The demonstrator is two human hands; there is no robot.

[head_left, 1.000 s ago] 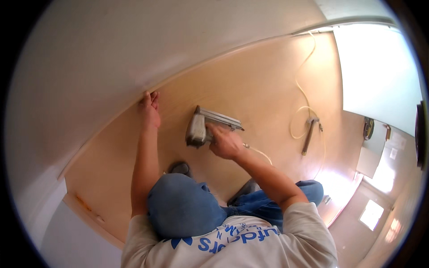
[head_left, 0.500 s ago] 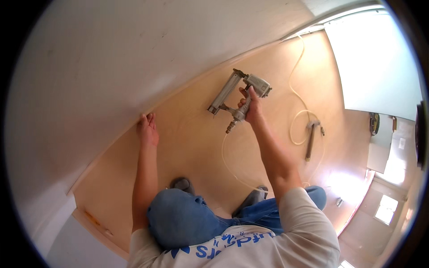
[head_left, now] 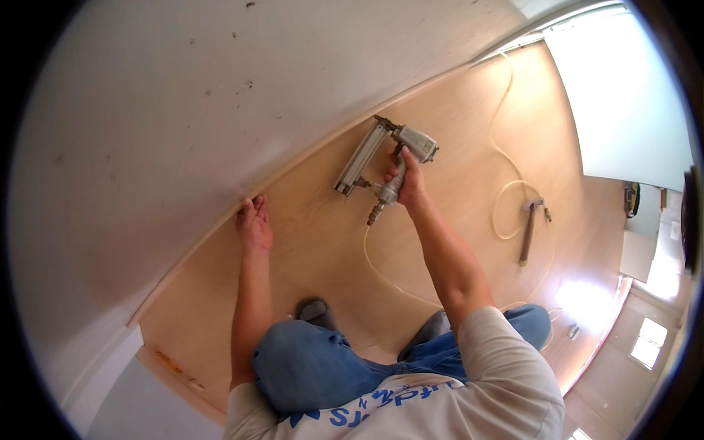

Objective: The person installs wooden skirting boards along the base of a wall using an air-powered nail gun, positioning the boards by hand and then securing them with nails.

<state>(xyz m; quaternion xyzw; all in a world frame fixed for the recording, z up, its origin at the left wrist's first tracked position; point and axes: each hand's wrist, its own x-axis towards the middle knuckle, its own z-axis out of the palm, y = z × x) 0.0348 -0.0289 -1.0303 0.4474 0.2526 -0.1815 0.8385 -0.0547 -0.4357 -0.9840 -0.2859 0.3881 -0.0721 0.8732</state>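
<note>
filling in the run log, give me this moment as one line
left hand: at trim strip along wall | right hand: holding pneumatic nail gun | hammer: on floor

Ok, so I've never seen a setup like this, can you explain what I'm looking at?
There's no machine body here, just a person's bare hands. A wide fisheye camera on their head looks down, which is why edges curve. The right hand grips a metal nail or staple gun, with a thin pale hose attached. The left hand has its fingertips at the foot of the wall, where it meets the wood-toned floor. A hammer lies on that floor, off to the right.
</note>
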